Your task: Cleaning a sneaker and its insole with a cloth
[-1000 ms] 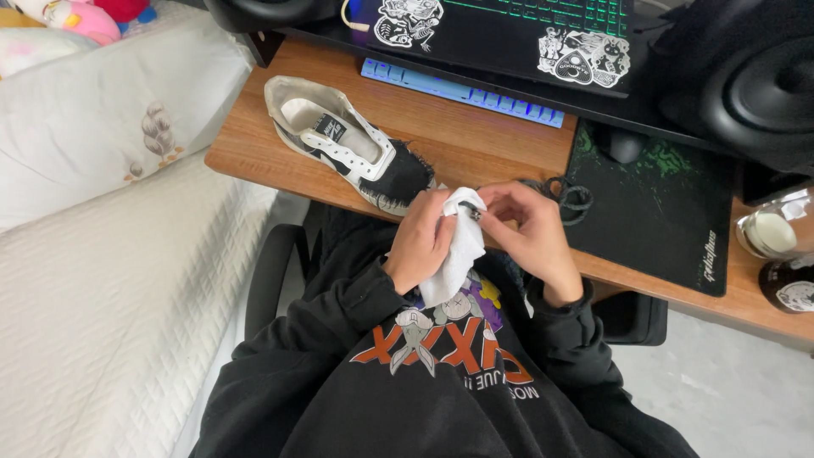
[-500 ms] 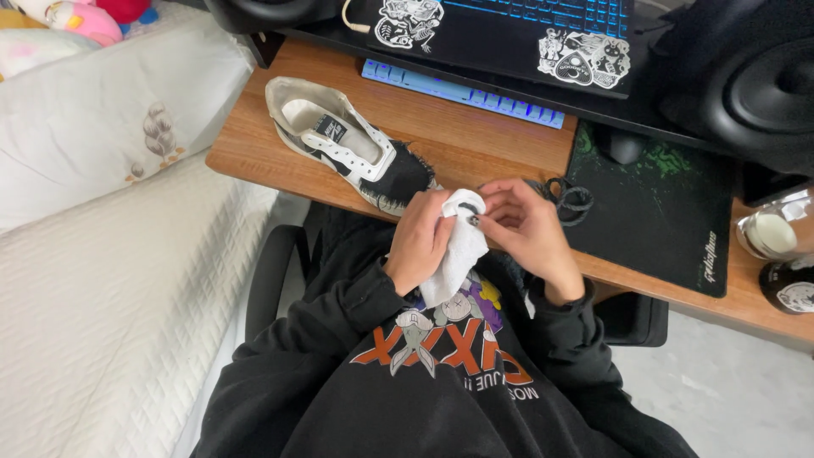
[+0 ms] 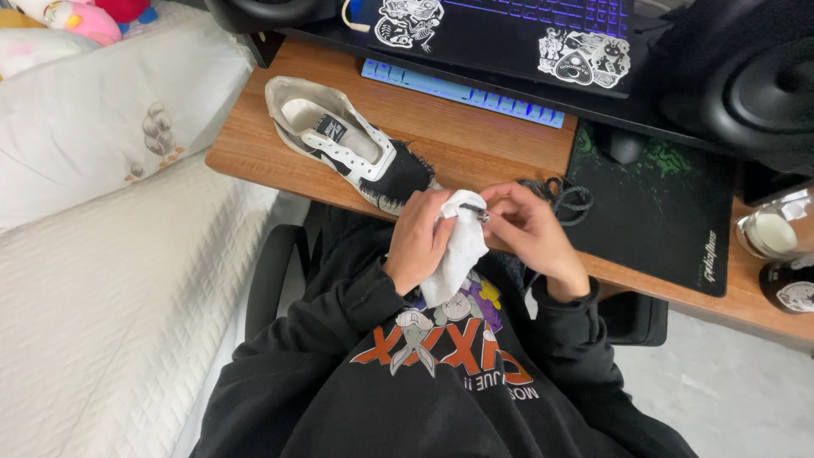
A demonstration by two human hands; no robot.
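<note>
My left hand (image 3: 417, 240) grips a white cloth (image 3: 456, 253) that hangs down over my chest. My right hand (image 3: 527, 231) pinches the end of a dark shoelace against the top of the cloth. More of that shoelace (image 3: 566, 197) lies coiled on the desk just behind my right hand. A white and black sneaker (image 3: 343, 145) without its lace lies on the wooden desk (image 3: 475, 144), its dark toe close to my left hand.
A black mouse mat (image 3: 670, 212) covers the desk's right part, a keyboard (image 3: 462, 89) and a laptop (image 3: 509, 30) sit behind. A speaker (image 3: 763, 85) and jars (image 3: 767, 233) stand at right. A white bed (image 3: 93, 288) runs along the left.
Both hands stay together at the cloth. My right fingers have shifted slightly along the lace end on the cloth's top; the sneaker has not moved.
</note>
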